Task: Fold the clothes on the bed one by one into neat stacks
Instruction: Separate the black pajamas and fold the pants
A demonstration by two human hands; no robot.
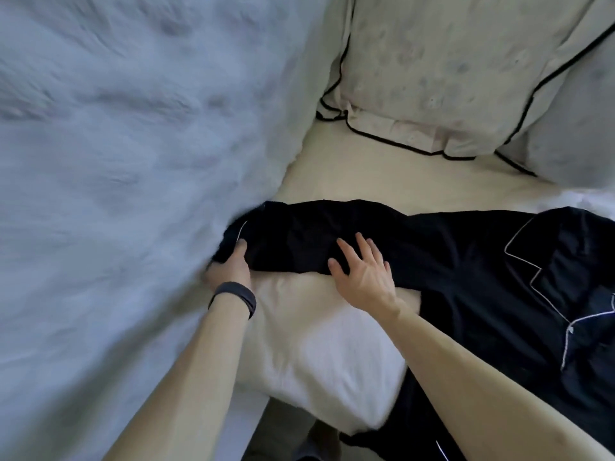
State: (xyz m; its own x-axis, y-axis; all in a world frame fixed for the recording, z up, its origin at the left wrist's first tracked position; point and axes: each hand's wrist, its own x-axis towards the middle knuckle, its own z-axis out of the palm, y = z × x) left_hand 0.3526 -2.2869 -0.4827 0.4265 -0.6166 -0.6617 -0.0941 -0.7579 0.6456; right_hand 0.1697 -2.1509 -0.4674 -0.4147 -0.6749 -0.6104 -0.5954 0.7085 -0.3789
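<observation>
A dark navy pyjama shirt point(466, 261) with white piping lies spread across the cream bed sheet point(349, 168), collar at the right. One sleeve stretches out to the left. My left hand point(231, 264), with a dark band on the wrist, grips the cuff end of that sleeve beside the duvet. My right hand point(364, 271) lies flat on the sleeve with fingers spread, pressing the fabric down. The shirt's lower part hangs over the bed's near edge at the bottom right.
A bulky pale blue-white duvet point(116, 161) fills the left half of the view. Cream pillows with black piping point(449, 68) lie at the head of the bed, top right. The mattress corner point(316, 377) is near me, with floor below.
</observation>
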